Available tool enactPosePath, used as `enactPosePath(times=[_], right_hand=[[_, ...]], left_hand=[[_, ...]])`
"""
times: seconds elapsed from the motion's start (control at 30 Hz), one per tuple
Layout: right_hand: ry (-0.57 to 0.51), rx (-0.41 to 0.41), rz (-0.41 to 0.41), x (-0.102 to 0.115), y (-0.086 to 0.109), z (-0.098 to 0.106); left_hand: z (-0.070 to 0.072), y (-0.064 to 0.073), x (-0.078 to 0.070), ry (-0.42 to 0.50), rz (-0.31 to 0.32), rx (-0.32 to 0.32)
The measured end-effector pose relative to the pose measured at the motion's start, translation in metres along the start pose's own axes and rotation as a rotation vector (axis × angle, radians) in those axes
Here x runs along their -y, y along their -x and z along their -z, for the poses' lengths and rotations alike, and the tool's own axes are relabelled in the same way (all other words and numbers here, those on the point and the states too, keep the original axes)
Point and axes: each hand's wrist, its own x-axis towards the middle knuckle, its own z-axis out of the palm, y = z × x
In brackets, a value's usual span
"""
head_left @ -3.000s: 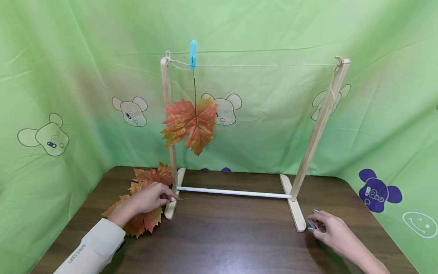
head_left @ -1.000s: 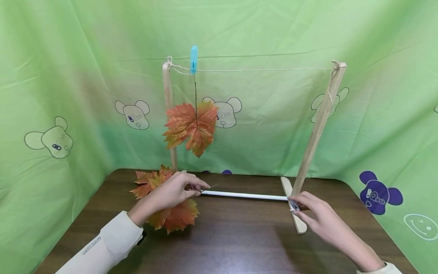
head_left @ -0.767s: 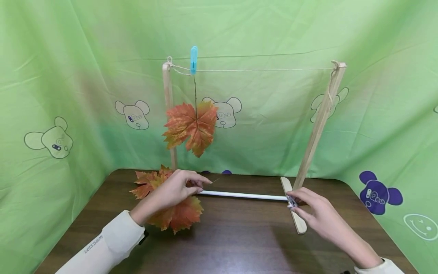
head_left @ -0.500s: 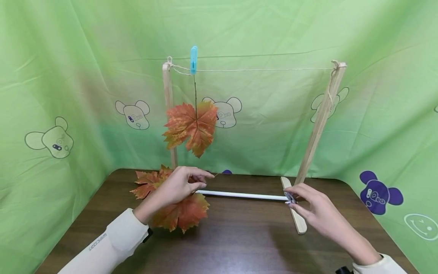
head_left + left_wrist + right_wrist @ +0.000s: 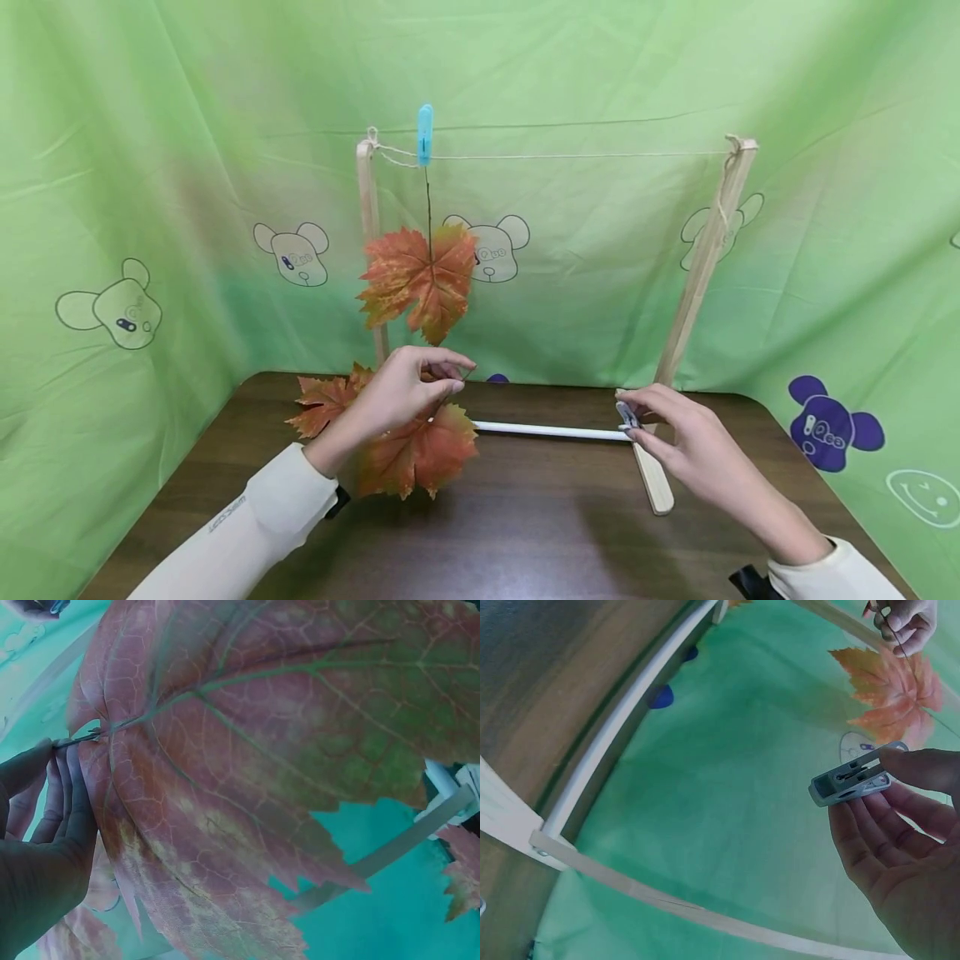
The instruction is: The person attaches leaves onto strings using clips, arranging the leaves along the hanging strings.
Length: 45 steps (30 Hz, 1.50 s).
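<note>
By its thin stem, my left hand (image 5: 408,387) pinches an artificial autumn leaf (image 5: 423,458), which hangs below the fingers over the table; its veined face fills much of the left wrist view. My right hand (image 5: 697,433) holds a grey clothespin (image 5: 851,776) between thumb and fingers, near the rack's right post (image 5: 701,267). Above, a blue clothespin (image 5: 425,133) grips the stem of another orange leaf (image 5: 416,279) on the string (image 5: 577,156), close to the left post (image 5: 368,192).
One more leaf (image 5: 322,402) lies on the brown table (image 5: 525,525) at left, partly behind my left arm. A white rod (image 5: 551,431) joins the rack's feet, the right foot (image 5: 655,482) showing. Green printed cloth (image 5: 585,325) hangs behind.
My left hand has moved right and up, lifting the leaf by its stem. From the table's right side, my right hand has come left and risen with the grey clothespin.
</note>
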Motion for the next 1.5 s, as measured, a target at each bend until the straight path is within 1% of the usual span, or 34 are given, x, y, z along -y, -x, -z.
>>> enactPosePath(times=[0.2, 0.43, 0.6, 0.77, 1.0, 1.1, 1.23, 1.37, 1.5], right_hand=[[0.004, -0.008, 0.006, 0.001, -0.008, 0.004], [0.003, -0.032, 0.003, 0.009, -0.02, 0.005], [-0.011, -0.037, -0.019, 0.012, -0.029, 0.006], [0.018, -0.038, -0.043, 0.014, -0.034, 0.007], [0.02, -0.045, -0.057, 0.017, -0.044, 0.013], [-0.001, -0.045, -0.076, 0.017, -0.049, 0.016], [-0.064, -0.053, -0.094, 0.018, -0.058, 0.018], [-0.11, -0.068, -0.104, 0.018, -0.069, 0.021], [-0.128, -0.084, -0.111, 0.02, -0.079, 0.024]], left_hand=[[0.0, -0.007, -0.004, 0.001, 0.004, -0.027], [-0.002, -0.014, -0.011, 0.006, 0.023, -0.065], [-0.006, -0.02, -0.015, 0.051, 0.014, -0.084], [-0.01, -0.025, -0.018, 0.111, 0.011, -0.099], [-0.012, -0.032, -0.024, 0.1, 0.028, -0.159], [-0.012, -0.034, -0.027, 0.105, 0.038, -0.192], [-0.012, -0.039, -0.03, 0.112, 0.031, -0.235], [-0.013, -0.046, -0.036, 0.108, 0.009, -0.262], [-0.014, -0.054, -0.042, 0.118, -0.016, -0.276]])
